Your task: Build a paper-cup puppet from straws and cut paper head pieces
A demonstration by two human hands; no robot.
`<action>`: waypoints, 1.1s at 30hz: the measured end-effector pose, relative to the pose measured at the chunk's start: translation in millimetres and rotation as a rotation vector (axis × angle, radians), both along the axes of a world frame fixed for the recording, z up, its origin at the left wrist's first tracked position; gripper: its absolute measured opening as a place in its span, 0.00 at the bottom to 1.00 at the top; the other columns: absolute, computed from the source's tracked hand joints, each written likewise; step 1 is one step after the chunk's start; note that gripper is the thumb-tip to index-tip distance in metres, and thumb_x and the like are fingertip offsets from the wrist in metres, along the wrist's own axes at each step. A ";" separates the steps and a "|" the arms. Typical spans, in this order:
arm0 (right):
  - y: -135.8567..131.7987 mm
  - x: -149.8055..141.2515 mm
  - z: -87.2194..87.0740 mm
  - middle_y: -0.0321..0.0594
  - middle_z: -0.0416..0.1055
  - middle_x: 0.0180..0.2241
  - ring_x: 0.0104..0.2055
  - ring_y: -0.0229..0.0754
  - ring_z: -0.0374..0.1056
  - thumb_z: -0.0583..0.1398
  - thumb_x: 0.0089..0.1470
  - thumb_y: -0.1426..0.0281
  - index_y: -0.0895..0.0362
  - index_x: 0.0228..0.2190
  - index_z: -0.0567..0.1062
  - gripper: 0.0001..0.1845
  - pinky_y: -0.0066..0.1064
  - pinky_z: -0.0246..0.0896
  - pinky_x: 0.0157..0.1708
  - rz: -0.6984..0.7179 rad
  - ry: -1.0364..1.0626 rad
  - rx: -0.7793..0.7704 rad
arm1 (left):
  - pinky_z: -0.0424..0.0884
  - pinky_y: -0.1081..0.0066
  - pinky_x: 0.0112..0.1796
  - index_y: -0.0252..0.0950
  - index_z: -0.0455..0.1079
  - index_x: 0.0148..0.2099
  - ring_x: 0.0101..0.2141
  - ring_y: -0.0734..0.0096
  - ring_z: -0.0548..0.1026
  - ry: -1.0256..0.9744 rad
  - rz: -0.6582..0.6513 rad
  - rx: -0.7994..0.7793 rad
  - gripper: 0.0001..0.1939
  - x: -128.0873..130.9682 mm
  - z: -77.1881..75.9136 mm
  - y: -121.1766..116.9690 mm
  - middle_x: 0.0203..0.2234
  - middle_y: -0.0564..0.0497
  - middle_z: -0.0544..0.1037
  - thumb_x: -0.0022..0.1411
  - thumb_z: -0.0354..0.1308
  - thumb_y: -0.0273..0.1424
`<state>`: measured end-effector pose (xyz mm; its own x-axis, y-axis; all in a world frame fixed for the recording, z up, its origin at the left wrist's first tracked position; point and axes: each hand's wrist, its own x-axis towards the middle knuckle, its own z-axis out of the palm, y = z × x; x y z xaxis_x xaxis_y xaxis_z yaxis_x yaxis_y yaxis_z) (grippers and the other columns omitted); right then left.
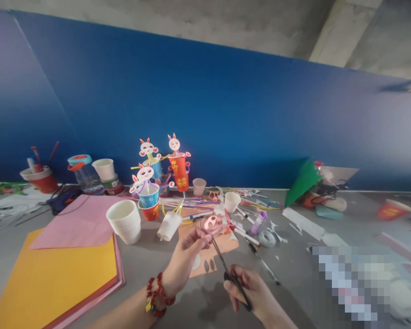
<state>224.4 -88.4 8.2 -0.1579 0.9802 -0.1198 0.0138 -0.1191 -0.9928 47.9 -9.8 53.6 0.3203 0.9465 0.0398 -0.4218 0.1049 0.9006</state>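
My right hand (250,285) grips a pair of scissors (220,256) by the black handles, its blades pointing up and away. Between the thumb and fingers of my left hand (183,256), a small pink piece of paper (209,238) is pinched at the scissor tips. Just beyond the fingertips is a pink and white paper cut-out (211,223); whether it joins the held piece I cannot tell. Beneath my hands lies a peach paper sheet (226,244) with small leaf-shaped holes and a white paper oval (196,262) by it.
Paper-cup rabbit figures (149,194) stand behind to the left, near white cups (123,221). Coloured sheets (65,269) are stacked at left. Markers (247,237), a purple glue stick (259,223), a tape roll (267,238) and a pen (269,269) lie to the right.
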 end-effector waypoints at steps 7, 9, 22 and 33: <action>6.8 -1.9 4.6 0.29 0.64 0.13 0.13 0.32 0.58 0.66 0.45 0.48 0.55 0.21 0.62 0.27 0.24 0.44 0.18 0.009 -0.003 0.011 | 0.68 0.69 0.38 0.35 0.70 0.30 0.32 0.71 0.72 -0.026 -0.040 -0.022 0.10 0.6 6.8 -2.7 0.29 0.52 0.75 0.55 0.68 0.33; 8.7 -0.8 5.0 0.29 0.64 0.12 0.13 0.32 0.58 0.66 0.45 0.47 0.55 0.20 0.62 0.27 0.25 0.42 0.17 0.019 -0.006 0.010 | 0.68 0.69 0.38 0.35 0.70 0.29 0.31 0.71 0.72 -0.024 -0.041 -0.026 0.10 0.6 8.0 -3.0 0.29 0.52 0.75 0.54 0.68 0.33; 12.8 -0.1 5.1 0.29 0.63 0.10 0.11 0.31 0.55 0.68 0.42 0.47 0.55 0.18 0.63 0.28 0.24 0.43 0.15 -0.008 0.008 -0.033 | 0.69 0.70 0.38 0.35 0.70 0.29 0.30 0.72 0.73 0.003 -0.080 -0.034 0.11 -0.5 9.1 -2.8 0.27 0.54 0.74 0.53 0.69 0.34; 13.7 -2.1 5.0 0.27 0.62 0.10 0.11 0.30 0.53 0.69 0.40 0.49 0.55 0.17 0.63 0.27 0.23 0.44 0.14 -0.043 0.045 -0.050 | 0.68 0.70 0.38 0.36 0.70 0.29 0.30 0.72 0.73 -0.002 -0.076 -0.020 0.10 -1.3 3.4 -0.6 0.27 0.54 0.76 0.54 0.68 0.33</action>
